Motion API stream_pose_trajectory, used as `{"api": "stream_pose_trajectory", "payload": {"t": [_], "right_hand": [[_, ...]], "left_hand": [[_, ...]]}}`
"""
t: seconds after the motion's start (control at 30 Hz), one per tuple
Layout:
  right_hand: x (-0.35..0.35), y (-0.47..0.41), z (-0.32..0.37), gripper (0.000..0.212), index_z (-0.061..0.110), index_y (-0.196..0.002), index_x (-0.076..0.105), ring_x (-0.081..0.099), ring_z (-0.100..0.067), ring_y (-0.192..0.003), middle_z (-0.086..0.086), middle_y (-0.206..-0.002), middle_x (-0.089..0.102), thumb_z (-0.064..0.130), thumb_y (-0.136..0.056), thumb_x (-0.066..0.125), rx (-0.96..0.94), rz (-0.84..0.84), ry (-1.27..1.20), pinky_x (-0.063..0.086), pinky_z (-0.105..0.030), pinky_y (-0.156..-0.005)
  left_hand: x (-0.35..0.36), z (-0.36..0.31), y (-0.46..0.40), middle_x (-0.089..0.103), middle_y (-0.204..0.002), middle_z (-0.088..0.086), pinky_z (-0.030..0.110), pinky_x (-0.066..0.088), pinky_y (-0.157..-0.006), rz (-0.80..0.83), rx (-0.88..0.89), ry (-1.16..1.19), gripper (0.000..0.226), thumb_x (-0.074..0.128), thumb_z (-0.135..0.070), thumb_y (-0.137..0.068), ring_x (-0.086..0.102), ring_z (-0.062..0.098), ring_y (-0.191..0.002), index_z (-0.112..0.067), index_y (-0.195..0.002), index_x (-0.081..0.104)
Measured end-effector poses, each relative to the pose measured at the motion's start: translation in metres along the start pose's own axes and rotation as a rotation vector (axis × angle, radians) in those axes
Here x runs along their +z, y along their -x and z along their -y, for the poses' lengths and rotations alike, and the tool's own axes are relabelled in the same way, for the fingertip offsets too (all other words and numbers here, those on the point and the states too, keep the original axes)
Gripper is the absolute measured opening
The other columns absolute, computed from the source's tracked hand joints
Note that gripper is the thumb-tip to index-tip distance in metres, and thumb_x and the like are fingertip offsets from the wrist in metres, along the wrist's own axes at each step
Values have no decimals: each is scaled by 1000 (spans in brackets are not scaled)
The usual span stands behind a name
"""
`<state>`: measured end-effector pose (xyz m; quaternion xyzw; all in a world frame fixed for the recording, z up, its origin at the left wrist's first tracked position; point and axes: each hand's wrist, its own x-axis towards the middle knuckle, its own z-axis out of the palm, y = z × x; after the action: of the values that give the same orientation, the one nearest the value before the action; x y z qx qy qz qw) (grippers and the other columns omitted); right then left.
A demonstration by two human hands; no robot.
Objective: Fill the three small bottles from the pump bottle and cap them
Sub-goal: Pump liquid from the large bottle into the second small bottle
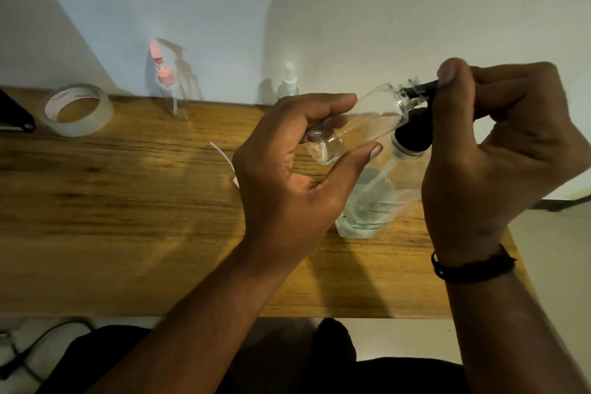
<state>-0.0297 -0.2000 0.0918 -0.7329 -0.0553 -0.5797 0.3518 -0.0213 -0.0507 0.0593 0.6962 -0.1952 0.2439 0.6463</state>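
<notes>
My left hand (287, 169) holds a small clear bottle (361, 120) tilted, with its open neck up against the black nozzle of the pump bottle (371, 201). That large clear bottle stands on the wooden table (128, 217), partly filled with liquid. My right hand (499, 150) grips its black pump head (415, 128) from above. A second small bottle with a pink cap (169, 86) stands at the table's back edge. A third with a white cap (288, 83) stands behind my left hand. A loose cap with a thin white tube (224, 157) lies partly hidden by my left hand.
A roll of clear tape (78, 110) lies at the back left, beside a dark object (14, 115) at the frame's edge. A white wall runs right behind the table. The table's right end is near my right wrist. Cables lie on the floor at lower left.
</notes>
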Motion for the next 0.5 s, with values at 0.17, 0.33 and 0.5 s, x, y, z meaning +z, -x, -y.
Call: {"api": "stream_pose_trajectory", "payload": {"t": [0.17, 0.33, 0.5], "right_hand": [[1, 1, 2, 19, 11, -85, 59, 62, -21, -73, -3, -83, 63, 5, -101, 68, 35, 18, -15, 49, -36, -68], [-2, -5, 3, 15, 13, -87, 63, 65, -31, -70, 0, -86, 67, 12, -100, 71, 67, 69, -19, 52, -46, -68], [0, -2, 4, 18, 12, -86, 61, 62, -15, -75, 7, -86, 61, 10, -99, 72, 79, 41, -31, 48, -31, -70]], "left_hand": [[0, 2, 1, 74, -110, 12, 40, 63, -86, 6, 12, -16, 43, 91, -9, -81, 74, 18, -101, 2, -117, 69], [-2, 2, 0, 74, -111, 12, 37, 63, -87, -5, 13, -11, 44, 91, -9, -81, 74, 17, -101, 1, -117, 69], [-1, 1, -2, 74, -110, 11, 37, 63, -87, -9, 14, -26, 43, 92, -9, -81, 74, 16, -102, 2, -117, 70]]}}
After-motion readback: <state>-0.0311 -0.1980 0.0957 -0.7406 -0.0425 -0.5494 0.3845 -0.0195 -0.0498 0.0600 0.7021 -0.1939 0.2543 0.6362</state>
